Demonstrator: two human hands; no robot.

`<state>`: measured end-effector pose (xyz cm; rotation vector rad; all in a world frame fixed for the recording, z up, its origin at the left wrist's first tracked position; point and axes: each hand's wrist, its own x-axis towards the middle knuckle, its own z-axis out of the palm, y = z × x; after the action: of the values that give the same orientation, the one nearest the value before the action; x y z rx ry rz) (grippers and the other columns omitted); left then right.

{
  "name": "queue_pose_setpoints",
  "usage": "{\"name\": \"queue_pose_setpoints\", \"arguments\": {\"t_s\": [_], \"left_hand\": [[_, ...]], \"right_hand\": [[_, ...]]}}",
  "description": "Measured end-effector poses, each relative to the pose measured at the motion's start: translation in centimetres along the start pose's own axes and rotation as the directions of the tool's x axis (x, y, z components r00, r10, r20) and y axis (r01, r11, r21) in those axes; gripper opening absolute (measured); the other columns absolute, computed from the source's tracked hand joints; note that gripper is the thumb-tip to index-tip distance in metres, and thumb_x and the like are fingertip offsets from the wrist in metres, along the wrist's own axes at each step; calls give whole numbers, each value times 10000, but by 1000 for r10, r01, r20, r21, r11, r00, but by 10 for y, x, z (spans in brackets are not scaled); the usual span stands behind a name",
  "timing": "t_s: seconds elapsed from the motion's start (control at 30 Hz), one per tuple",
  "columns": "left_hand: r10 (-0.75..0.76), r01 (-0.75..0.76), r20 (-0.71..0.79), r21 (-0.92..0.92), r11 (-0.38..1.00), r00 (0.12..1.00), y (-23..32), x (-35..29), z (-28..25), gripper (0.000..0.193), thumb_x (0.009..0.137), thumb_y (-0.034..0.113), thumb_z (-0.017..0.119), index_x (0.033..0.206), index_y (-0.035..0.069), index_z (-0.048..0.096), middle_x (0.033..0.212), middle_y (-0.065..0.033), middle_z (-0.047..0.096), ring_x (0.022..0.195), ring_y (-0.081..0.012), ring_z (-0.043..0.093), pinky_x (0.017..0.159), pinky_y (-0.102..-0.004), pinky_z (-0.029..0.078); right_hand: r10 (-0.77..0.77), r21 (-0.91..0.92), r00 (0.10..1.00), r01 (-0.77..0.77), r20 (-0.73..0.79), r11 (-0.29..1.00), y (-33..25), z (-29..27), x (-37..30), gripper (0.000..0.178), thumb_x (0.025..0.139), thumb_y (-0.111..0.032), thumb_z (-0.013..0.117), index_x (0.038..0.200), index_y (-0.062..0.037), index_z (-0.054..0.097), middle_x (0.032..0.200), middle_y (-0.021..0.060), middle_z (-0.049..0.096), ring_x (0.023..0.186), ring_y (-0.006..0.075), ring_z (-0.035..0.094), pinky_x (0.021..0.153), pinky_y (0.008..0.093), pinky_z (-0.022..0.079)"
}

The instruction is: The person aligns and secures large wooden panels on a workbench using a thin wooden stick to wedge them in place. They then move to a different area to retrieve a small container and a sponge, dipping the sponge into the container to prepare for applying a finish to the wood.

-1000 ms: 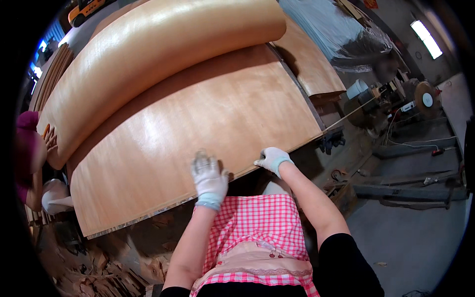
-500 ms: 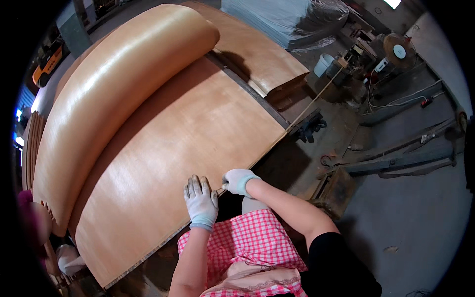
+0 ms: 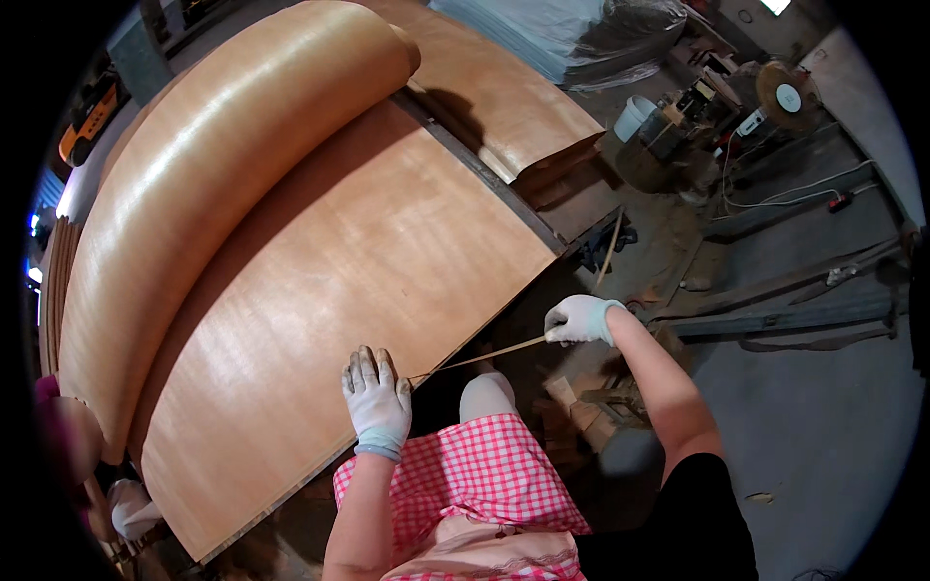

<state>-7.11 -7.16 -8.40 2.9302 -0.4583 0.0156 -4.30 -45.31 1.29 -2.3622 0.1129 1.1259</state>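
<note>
One flat wood sheet (image 3: 358, 271), one curled sheet (image 3: 213, 184) arching over its far side, one thin strip (image 3: 484, 355) off its near edge.
One white bucket (image 3: 633, 118) stands beyond the flat wood sheet's right end. Of my two gloved hands, the left hand (image 3: 378, 402) lies palm down on the sheet by its near edge, fingers extended; whether its thumb pins the strip I cannot tell. My right hand (image 3: 581, 320), out past that edge, pinches the strip, fingers closed.
</note>
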Motion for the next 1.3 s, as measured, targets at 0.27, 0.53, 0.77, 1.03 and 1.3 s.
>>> {"name": "queue_pose_setpoints", "arguments": {"t_s": [0.27,0.53,0.77,1.03,1.3], "left_hand": [[-9,8,23,12,1000,1000,3,1,0,611,961,361,498,1471,31,429,1566,-245,313,1468,-389,257,1206,-524,163],[1,-2,24,34,999,1000,5,1,-1,613,960,370,488,1467,29,434,1564,-251,312,1465,-399,259,1203,-529,166],[-15,13,33,53,999,999,2,0,-3,620,963,379,477,1473,30,426,1559,-253,322,1461,-401,267,1205,-531,163],[-5,2,53,46,999,999,8,4,-4,622,960,365,481,1484,37,409,1565,-253,312,1463,-402,266,1206,-532,162],[-8,6,38,50,999,999,5,2,-3,619,963,360,484,1484,36,408,1567,-251,308,1461,-405,268,1205,-534,163]], "right_hand": [[30,-262,883,-172,-469,950,21,-39,53,298,912,-311,616,1081,-78,694,1088,156,699,1045,356,645,894,442,509],[108,-290,845,-296,-524,910,40,-61,86,268,911,-314,648,1053,-89,683,1114,159,689,1066,360,640,897,457,509],[203,-74,825,-282,-527,957,49,-59,103,306,892,-305,685,1065,-53,681,1087,179,696,1051,358,649,901,436,505],[445,457,496,-105,-746,883,96,-24,117,343,916,-303,660,1085,-6,688,1059,213,706,1006,374,667,877,431,514],[-1,126,463,245,-887,961,52,38,83,312,942,-358,617,988,-52,654,949,197,687,928,416,637,784,480,517]]}}
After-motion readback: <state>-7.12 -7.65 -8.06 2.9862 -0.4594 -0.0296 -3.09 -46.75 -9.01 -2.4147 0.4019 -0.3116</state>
